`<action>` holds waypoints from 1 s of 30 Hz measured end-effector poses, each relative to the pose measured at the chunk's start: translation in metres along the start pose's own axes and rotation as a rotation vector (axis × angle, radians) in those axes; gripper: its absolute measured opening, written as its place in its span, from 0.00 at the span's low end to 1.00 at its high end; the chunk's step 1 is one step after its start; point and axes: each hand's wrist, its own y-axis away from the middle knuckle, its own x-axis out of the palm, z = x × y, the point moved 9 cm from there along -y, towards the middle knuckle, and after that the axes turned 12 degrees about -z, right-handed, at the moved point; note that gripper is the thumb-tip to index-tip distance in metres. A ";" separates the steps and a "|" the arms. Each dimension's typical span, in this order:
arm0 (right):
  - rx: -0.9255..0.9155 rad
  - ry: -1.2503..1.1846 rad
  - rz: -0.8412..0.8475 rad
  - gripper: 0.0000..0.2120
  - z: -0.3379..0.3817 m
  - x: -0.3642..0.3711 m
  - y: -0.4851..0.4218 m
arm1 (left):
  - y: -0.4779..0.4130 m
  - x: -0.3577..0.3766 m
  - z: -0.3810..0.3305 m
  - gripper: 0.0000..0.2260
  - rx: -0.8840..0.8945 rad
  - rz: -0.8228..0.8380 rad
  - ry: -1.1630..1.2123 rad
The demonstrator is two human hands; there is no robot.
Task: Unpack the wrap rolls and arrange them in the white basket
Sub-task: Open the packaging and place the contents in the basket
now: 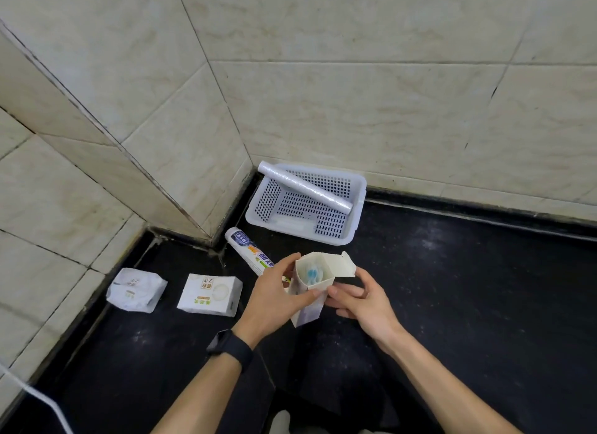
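Note:
My left hand [277, 296] grips an upright white carton [311, 288] whose top flap is open; a roll with a blue core shows inside. My right hand [358, 299] touches the carton's right side just below the flap, fingers curled against it. A white perforated basket [357, 207] stands on the black counter in the tiled corner. One clear wrap roll [305, 188] lies slanted across it, its far end resting on the basket's back left rim. Another roll in a printed wrapper [250, 251] lies on the counter between the basket and my left hand.
Two small white packets [210, 293] [135, 289] lie on the counter at the left. Tiled walls close in behind and to the left. A white cable [42, 401] runs along the lower left edge. Black counter stretches out to the right.

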 end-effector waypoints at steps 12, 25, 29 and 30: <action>-0.281 0.575 -0.262 0.17 0.063 -0.006 0.016 | 0.005 -0.007 -0.035 0.35 0.443 -0.305 -0.408; -0.092 0.611 -0.403 0.29 0.052 -0.003 -0.001 | 0.008 0.014 -0.050 0.35 0.673 -0.299 -0.518; -0.063 0.682 -0.401 0.27 0.049 -0.005 -0.006 | 0.014 0.023 -0.052 0.33 0.751 -0.271 -0.571; -0.066 0.717 -0.406 0.26 0.048 -0.005 -0.008 | 0.014 0.026 -0.052 0.33 0.764 -0.266 -0.581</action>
